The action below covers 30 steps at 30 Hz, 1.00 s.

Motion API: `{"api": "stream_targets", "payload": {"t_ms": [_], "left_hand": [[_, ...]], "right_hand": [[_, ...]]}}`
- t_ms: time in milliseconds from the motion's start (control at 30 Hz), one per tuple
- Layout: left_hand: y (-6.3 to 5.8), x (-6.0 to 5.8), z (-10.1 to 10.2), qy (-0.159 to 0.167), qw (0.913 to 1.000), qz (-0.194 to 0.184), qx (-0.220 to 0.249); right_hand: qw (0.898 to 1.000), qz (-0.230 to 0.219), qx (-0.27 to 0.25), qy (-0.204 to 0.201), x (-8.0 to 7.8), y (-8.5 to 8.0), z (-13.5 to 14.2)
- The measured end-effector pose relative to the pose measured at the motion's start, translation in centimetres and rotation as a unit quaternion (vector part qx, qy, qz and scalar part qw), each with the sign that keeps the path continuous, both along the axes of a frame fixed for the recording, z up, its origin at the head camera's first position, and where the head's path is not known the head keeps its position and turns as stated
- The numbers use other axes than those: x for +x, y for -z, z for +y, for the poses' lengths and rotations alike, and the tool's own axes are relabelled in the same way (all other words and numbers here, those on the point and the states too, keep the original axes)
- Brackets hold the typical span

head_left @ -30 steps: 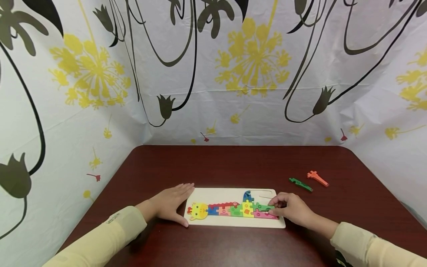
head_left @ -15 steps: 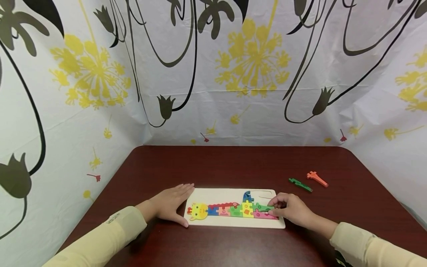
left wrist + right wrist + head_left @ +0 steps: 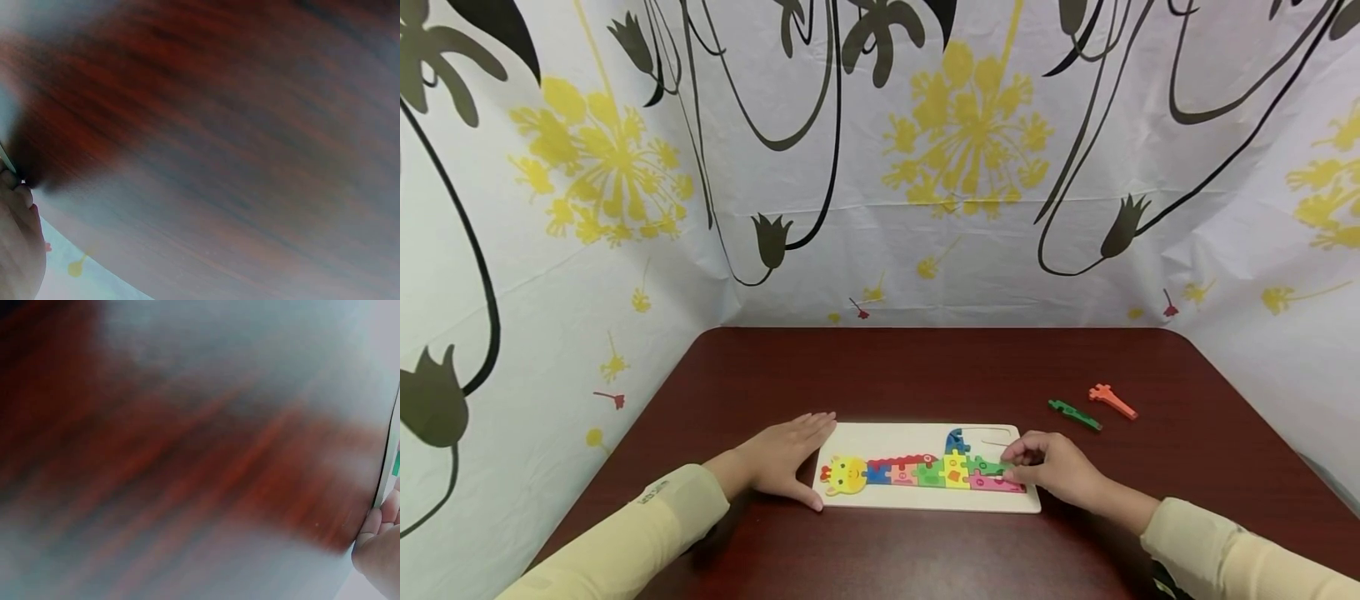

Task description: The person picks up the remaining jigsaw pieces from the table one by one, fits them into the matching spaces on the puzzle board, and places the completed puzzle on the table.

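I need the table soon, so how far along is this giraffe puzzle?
Looks done: the yellow giraffe head and joined body pieces lie on the board.
In hand: the right hand pinches the green leg piece; whether it is fully seated is unclear.
Remaining: the dark green piece and orange piece lie off the board.

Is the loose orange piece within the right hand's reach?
Likely yes: the orange piece lies uncovered on the table beyond the right hand. Only the loose green piece lies near the path; the hand would first leave the board.
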<state>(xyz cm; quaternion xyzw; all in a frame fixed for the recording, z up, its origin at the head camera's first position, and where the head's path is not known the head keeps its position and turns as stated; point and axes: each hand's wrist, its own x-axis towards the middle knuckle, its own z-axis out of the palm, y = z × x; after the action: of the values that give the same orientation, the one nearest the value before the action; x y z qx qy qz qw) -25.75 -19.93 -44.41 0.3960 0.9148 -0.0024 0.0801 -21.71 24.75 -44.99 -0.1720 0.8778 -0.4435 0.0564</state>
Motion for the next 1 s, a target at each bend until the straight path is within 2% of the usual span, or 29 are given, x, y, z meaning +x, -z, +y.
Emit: {"api": "stream_targets", "payload": {"t_ms": [167, 600, 1000], "left_hand": [[0.1, -0.1, -0.1, 0.003, 1.0, 0.006, -0.002], [0.1, -0.1, -0.1, 0.003, 1.0, 0.002, 0.001], [0.0, 0.0, 0.0, 0.0, 1.0, -0.001, 0.002]], "right_hand": [[1.0, -0.015, -0.016, 0.009, 0.0, -0.3, 0.0], [0.997, -0.004, -0.041, 0.062, 0.0, -1.4, 0.1], [0.993, 0.039, -0.02, 0.114, -0.7, -2.6, 1.5]]}}
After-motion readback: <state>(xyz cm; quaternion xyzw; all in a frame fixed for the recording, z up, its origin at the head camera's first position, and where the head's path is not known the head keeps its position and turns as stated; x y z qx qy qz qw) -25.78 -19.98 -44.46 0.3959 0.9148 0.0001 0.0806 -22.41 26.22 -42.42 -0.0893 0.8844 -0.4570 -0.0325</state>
